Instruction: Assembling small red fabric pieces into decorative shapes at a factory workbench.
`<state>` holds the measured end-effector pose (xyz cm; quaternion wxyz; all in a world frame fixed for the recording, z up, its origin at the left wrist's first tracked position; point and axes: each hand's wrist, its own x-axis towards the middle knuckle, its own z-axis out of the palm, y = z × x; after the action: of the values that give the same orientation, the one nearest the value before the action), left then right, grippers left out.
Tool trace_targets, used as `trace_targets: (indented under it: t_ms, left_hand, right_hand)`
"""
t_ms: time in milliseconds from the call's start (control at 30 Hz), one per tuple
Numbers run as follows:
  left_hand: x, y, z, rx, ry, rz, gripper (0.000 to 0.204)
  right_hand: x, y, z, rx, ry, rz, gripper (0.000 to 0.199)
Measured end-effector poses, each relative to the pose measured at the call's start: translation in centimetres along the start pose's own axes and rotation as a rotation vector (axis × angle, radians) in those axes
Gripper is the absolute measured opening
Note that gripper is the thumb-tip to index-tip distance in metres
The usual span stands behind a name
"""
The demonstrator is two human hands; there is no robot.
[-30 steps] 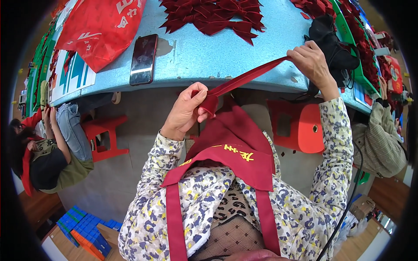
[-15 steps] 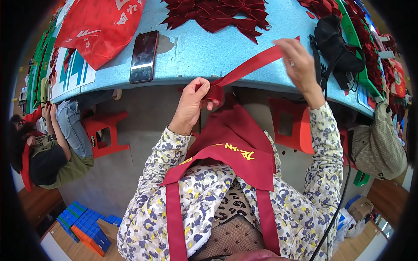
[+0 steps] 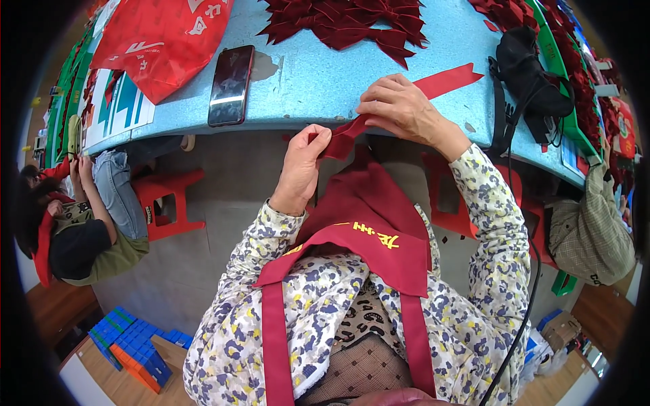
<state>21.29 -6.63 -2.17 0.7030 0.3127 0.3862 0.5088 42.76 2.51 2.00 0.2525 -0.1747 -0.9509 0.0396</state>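
Observation:
A red ribbon [image 3: 447,82] with a notched end runs across the table's front edge. My left hand [image 3: 302,164] is closed on its looped part, thumb pressed on top, just in front of the table. Nearer the middle, my right hand [image 3: 406,111] bends over the ribbon with its fingers closed on it, and the notched tail sticks out beyond to the right. The fingertips of my right hand are partly hidden behind the hand. Dark red ribbon bows [image 3: 345,24] lie in a pile farther back on the blue table [image 3: 305,81].
Left of my hands lie a phone [image 3: 231,86] and a red bag [image 3: 159,47]. A black bundle with straps and cables [image 3: 535,74] sits at the right, beside a green tray [image 3: 556,61]. Red stools [image 3: 169,199] stand under the table; people sit on both sides.
My right hand has moved left along the ribbon, from its far end to close beside my left hand. The ribbon's free tail now lies over the table, let go at its tip.

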Motion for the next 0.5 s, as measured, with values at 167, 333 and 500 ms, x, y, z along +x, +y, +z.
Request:
trace_targets:
  t_ms: [167,333,500]
  left_hand:
    - [-0.2,-0.1,-0.3,-0.073,-0.024,-0.023,0.010]
    - [-0.4,-0.5,0.1,-0.143,0.003,-0.032,0.010]
    - [-0.9,0.1,0.8,-0.199,0.044,-0.098,0.012]
  right_hand:
    - [0.0,0.1,0.0,-0.058,-0.009,-0.008,0.023]
    - [0.6,0.3,0.2,-0.181,0.103,-0.076,0.021]
    - [0.8,0.8,0.6,-0.207,-0.006,-0.127,0.020]
